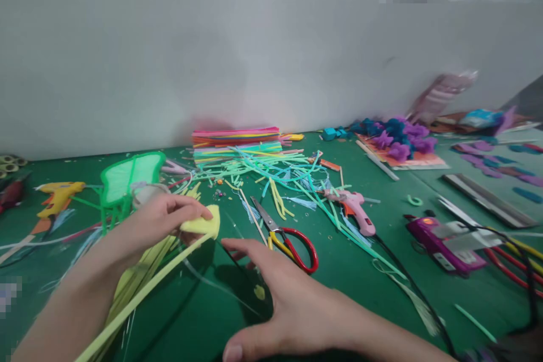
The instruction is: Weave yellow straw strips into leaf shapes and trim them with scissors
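My left hand (169, 216) pinches a small, flat, pale yellow fuzzy piece (207, 222). From that piece a long yellow strip (148, 291) runs down to the bottom left, above a bundle of yellow strips (142, 271) on the table. My right hand (284, 300) is just to the right, fingers and thumb spread apart, with nothing seen between them. Scissors with red and yellow handles (292, 243) lie beyond my right hand, blades partly apart.
A yellow glue gun (61, 197) and a green-framed piece (133, 178) are on the left. Colored strips (235, 144) pile by the grey partition (271, 68). Rightward lie a pink glue gun (360, 215), its cord, purple flowers (399, 150) and a magenta device (443, 246).
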Demonstrator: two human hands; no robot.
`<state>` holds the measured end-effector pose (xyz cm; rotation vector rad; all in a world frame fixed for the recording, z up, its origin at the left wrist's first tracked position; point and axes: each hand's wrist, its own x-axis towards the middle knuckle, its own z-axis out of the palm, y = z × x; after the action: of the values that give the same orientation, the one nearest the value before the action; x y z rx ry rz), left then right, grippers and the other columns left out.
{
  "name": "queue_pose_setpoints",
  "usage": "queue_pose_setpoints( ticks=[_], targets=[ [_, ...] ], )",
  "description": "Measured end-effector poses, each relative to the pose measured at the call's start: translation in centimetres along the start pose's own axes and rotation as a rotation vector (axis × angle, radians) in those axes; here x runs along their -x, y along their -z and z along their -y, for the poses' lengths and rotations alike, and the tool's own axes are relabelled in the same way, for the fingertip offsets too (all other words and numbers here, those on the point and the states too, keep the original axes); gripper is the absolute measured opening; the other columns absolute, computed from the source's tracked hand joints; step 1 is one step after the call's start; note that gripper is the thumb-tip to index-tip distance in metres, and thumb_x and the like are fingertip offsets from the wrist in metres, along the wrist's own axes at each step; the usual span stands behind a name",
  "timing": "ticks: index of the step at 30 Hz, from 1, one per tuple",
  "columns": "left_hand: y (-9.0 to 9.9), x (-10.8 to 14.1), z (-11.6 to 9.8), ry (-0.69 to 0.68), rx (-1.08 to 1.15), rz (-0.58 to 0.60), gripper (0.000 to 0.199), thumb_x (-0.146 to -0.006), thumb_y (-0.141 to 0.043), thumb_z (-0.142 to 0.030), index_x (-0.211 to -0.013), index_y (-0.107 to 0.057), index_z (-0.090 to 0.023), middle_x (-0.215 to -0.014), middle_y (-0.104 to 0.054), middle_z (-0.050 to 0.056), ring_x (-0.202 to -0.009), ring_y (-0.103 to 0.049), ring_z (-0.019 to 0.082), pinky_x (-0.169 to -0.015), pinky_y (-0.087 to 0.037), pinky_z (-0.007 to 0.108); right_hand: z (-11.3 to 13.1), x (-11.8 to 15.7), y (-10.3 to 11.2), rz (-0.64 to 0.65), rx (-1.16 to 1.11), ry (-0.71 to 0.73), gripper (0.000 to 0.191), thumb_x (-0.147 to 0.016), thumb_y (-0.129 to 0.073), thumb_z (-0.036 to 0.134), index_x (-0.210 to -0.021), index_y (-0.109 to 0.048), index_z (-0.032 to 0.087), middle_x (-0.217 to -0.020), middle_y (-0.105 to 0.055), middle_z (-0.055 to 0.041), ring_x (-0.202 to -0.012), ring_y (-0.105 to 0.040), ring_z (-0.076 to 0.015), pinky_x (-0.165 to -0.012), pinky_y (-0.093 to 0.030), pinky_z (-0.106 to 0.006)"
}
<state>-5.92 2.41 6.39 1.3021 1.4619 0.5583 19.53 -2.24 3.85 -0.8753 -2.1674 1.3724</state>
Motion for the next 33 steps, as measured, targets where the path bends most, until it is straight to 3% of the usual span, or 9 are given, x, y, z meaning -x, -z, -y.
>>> queue_pose_setpoints(
  ticks=[3,6,9,12,14,17,22,28,33],
  targets=[
    [0.6,0.8,-1.5,-0.021,0.090,0.037,0.036,-0.081,-0.059,-0.049,-0.085,-0.073,-0.016,-0.084,-0.074,0.010,-0.077,-0.069,0.024,-0.073,-0.056,0.035,0.4,-0.1,-0.6,-0.052,-0.193,-0.010,0.070,-0.079,-0.069,0.038,-0.141,-0.038,0.027,-0.133,-0.055,-0.0110,-0.116,-0.057,-0.0239,-0.097,-0.048,-0.040],
    [0.9,1.5,-2.7,-0.026,0.043,0.053,0.035,-0.081,-0.061,-0.050,-0.084,-0.070,-0.016,-0.087,-0.075,0.012,-0.081,-0.070,0.025,-0.073,-0.055,0.033,-0.1,-0.9,-0.6,-0.060,-0.581,-0.057,0.047,-0.086,-0.060,0.029,-0.130,-0.045,0.022,-0.121,-0.063,-0.0115,-0.106,-0.063,-0.0197,-0.088,-0.053,-0.036],
    [0.8,1.3,-3.0,-0.056,-0.179,0.088,0.031,-0.080,-0.061,-0.048,-0.080,-0.068,-0.018,-0.071,-0.072,0.006,-0.063,-0.066,0.018,-0.059,-0.051,0.027,-1.0,-1.7,-0.2,0.015,-0.868,-0.152,0.039,-0.087,-0.060,0.030,-0.123,-0.048,0.019,-0.112,-0.067,-0.0125,-0.094,-0.069,-0.0187,-0.081,-0.054,-0.034],
    [0.5,0.2,-2.5,-0.157,-0.461,0.099,0.029,-0.079,-0.061,-0.047,-0.074,-0.070,-0.019,-0.060,-0.062,0.000,-0.053,-0.053,0.013,-0.049,-0.037,0.023,-2.2,-2.0,0.1,0.070,-1.001,-0.210,0.039,-0.086,-0.063,0.033,-0.119,-0.050,0.017,-0.111,-0.068,-0.0135,-0.090,-0.071,-0.0197,-0.079,-0.054,-0.033],
    [0.2,-0.8,-1.8,-0.234,-0.538,0.127,0.030,-0.079,-0.060,-0.048,-0.074,-0.071,-0.020,-0.067,-0.062,0.000,-0.062,-0.052,0.014,-0.054,-0.035,0.023,-3.2,-2.3,0.0,0.042,-1.008,-0.231,0.038,-0.086,-0.064,0.039,-0.114,-0.053,0.016,-0.108,-0.068,-0.0134,-0.088,-0.071,-0.0200,-0.076,-0.055,-0.033],
    [-0.5,-2.2,-0.8,-0.273,-0.502,0.183,0.034,-0.081,-0.057,-0.051,-0.078,-0.069,-0.020,-0.076,-0.061,0.001,-0.071,-0.051,0.015,-0.061,-0.036,0.024,-4.6,-3.1,0.0,-0.115,-0.923,-0.251,0.041,-0.085,-0.061,0.050,-0.106,-0.058,0.015,-0.098,-0.070,-0.0110,-0.080,-0.071,-0.0177,-0.072,-0.055,-0.031],
    [-1.3,-3.5,0.4,-0.231,-0.397,0.278,0.033,-0.083,-0.055,-0.051,-0.076,-0.062,-0.020,-0.070,-0.049,-0.003,-0.064,-0.042,0.013,-0.056,-0.030,0.023,-5.7,-4.4,0.7,-0.250,-0.835,-0.256,0.047,-0.082,-0.061,0.057,-0.092,-0.065,0.011,-0.080,-0.072,-0.0098,-0.067,-0.069,-0.0149,-0.068,-0.054,-0.028],
    [-2.2,-3.8,0.5,-0.155,-0.301,0.358,0.030,-0.080,-0.059,-0.051,-0.091,-0.065,-0.023,-0.063,-0.039,-0.005,-0.058,-0.032,0.012,-0.051,-0.021,0.022,-6.3,-4.8,1.3,-0.166,-0.881,-0.258,0.055,-0.083,-0.056,0.062,-0.087,-0.067,0.008,-0.075,-0.072,-0.0123,-0.066,-0.069,-0.0166,-0.067,-0.055,-0.029],
    [-3.1,-4.2,0.4,-0.171,-0.288,0.408,0.033,-0.076,-0.062,-0.052,-0.078,-0.067,-0.020,-0.061,-0.038,-0.005,-0.054,-0.028,0.010,-0.050,-0.020,0.023,-7.1,-4.8,1.2,-0.140,-0.847,-0.262,0.061,-0.084,-0.047,0.068,-0.087,-0.067,0.010,-0.074,-0.071,-0.0114,-0.066,-0.069,-0.0167,-0.067,-0.055,-0.031]
  ],
)
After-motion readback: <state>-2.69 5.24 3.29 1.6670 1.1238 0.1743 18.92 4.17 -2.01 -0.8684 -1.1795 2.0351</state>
